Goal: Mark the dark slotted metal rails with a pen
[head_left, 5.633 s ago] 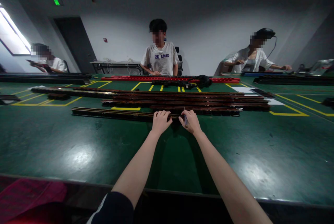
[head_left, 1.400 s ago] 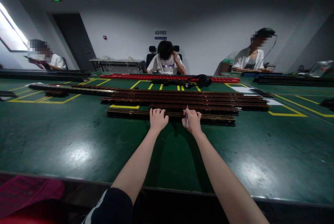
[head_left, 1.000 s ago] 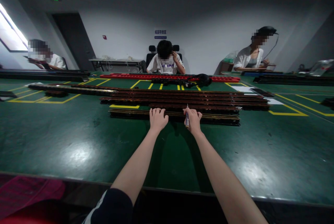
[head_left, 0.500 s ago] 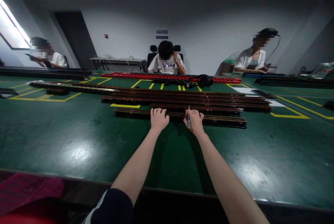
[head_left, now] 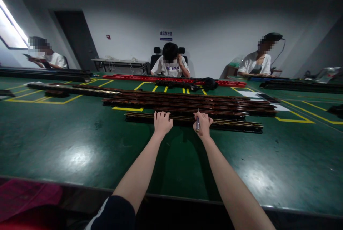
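A long dark rail with gold-coloured edges [head_left: 233,125] lies across the green table [head_left: 80,144], nearest to me. My left hand [head_left: 162,122] rests on top of it with the fingers curled over the far edge. My right hand [head_left: 203,124] presses on the same rail a little to the right and keeps a thin pen-like tool [head_left: 197,125] pinched upright between its fingers. Behind this rail lie several more long dark rails [head_left: 187,102], side by side.
Yellow floor-style lines [head_left: 294,119] mark boxes on the table. A red rack [head_left: 150,78] and a black bundle [head_left: 209,82] sit at the far edge. Three people sit beyond the table: one opposite [head_left: 170,66], one far left [head_left: 50,60], one far right [head_left: 257,66].
The nearest rail has slid to the right under both my hands; its right end now reaches further right. The person opposite, standing at first, now sits with a hand at the head.
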